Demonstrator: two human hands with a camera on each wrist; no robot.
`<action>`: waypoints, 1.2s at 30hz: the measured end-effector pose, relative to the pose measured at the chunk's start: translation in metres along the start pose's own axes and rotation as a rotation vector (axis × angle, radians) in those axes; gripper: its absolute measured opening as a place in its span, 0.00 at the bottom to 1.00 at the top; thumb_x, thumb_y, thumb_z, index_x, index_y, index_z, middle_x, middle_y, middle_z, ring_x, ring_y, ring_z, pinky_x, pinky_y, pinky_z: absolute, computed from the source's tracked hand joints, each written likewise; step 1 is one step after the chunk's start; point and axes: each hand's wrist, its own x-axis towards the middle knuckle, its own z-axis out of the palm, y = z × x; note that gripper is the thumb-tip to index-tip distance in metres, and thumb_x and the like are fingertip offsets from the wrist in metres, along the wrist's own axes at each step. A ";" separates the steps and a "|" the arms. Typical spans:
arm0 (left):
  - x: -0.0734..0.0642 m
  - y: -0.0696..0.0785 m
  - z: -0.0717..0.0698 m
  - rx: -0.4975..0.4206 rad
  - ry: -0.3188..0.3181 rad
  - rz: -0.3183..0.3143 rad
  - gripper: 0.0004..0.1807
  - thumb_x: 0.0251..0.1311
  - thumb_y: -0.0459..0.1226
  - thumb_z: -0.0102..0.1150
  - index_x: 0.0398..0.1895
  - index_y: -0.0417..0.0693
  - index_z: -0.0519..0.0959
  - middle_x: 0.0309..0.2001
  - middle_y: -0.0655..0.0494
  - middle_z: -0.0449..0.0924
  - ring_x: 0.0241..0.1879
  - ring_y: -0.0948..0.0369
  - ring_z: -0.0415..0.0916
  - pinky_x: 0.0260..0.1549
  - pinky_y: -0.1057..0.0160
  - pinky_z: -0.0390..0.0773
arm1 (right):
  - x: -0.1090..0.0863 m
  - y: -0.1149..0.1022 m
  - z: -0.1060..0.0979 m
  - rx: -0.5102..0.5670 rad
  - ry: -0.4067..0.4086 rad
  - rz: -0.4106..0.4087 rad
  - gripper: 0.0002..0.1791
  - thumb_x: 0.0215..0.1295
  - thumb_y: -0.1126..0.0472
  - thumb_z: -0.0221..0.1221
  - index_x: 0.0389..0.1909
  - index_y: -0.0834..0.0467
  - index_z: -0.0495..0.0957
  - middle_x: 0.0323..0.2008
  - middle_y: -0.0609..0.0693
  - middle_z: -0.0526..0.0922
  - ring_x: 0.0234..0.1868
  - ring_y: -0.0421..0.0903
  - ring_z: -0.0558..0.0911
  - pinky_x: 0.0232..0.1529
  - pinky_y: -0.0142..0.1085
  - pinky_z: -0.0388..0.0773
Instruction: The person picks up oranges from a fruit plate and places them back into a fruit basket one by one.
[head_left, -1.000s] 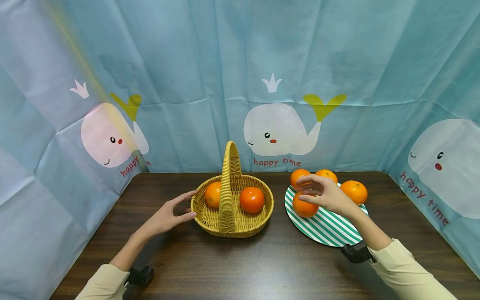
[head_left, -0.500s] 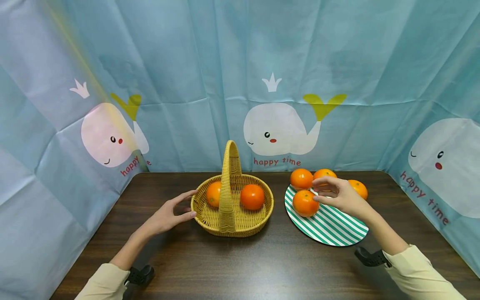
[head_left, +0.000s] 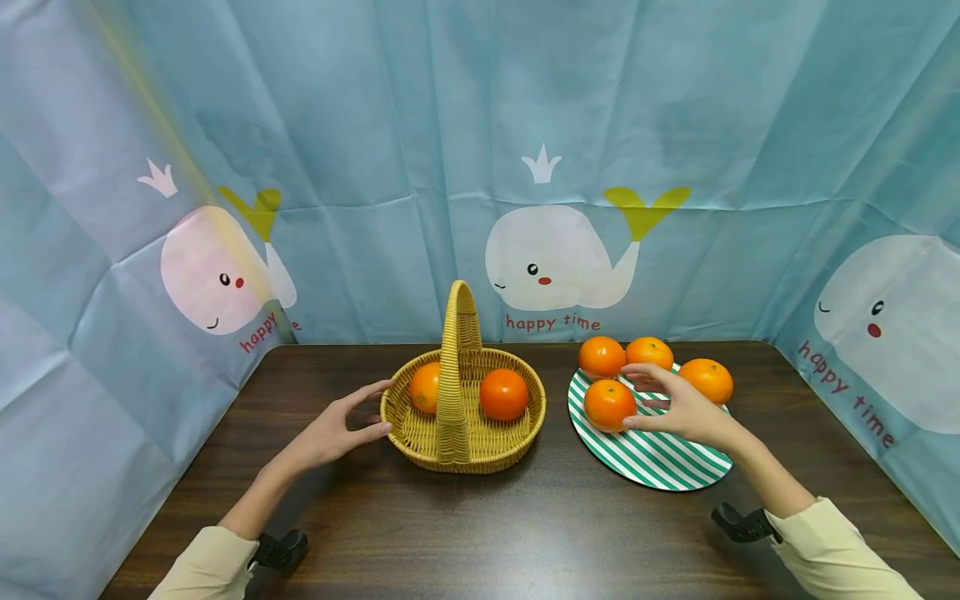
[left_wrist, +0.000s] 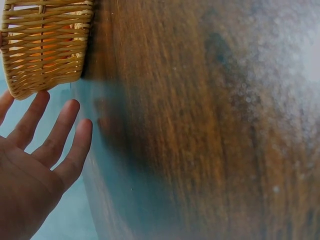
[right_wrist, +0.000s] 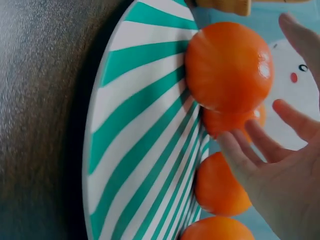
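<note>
My left hand (head_left: 330,435) rests its fingertips and thumb at the left rim of a yellow wicker basket (head_left: 491,461); its fingers are extended in the left wrist view. Inside the basket lie an orange (head_left: 424,388), left of the tall handle, and a redder round fruit (head_left: 504,395) on the right. My right hand (head_left: 693,410) is over a green-and-white striped round plate (head_left: 660,471), fingers spread. Its thumb tip is right at the side of the front orange (head_left: 609,406), which the right wrist view shows large and ungripped.
Behind the front orange are three more: a back-left orange (head_left: 602,357), a middle orange (head_left: 649,353) and a right orange (head_left: 707,381). A dark wooden table (head_left: 480,542) carries everything. A blue whale-print curtain (head_left: 375,167) stands behind and at both sides.
My right hand has drawn back to the right from above the front orange, then come lower with its fingers and thumb wider apart. My left hand and the basket stay put.
</note>
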 end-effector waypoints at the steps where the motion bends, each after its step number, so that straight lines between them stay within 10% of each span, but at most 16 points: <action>1: 0.000 0.000 0.000 0.000 0.000 0.001 0.37 0.68 0.37 0.66 0.76 0.40 0.63 0.69 0.34 0.67 0.52 0.44 0.81 0.52 0.40 0.78 | 0.000 0.000 0.001 0.006 -0.013 0.010 0.40 0.62 0.62 0.72 0.71 0.67 0.63 0.68 0.66 0.67 0.64 0.70 0.69 0.60 0.64 0.68; 36: 0.001 -0.004 0.000 0.026 -0.006 -0.001 0.37 0.69 0.40 0.65 0.77 0.43 0.63 0.69 0.36 0.67 0.53 0.47 0.81 0.54 0.39 0.76 | 0.008 -0.005 0.016 -0.047 0.036 0.032 0.37 0.60 0.59 0.74 0.68 0.64 0.70 0.62 0.62 0.74 0.55 0.63 0.78 0.51 0.50 0.82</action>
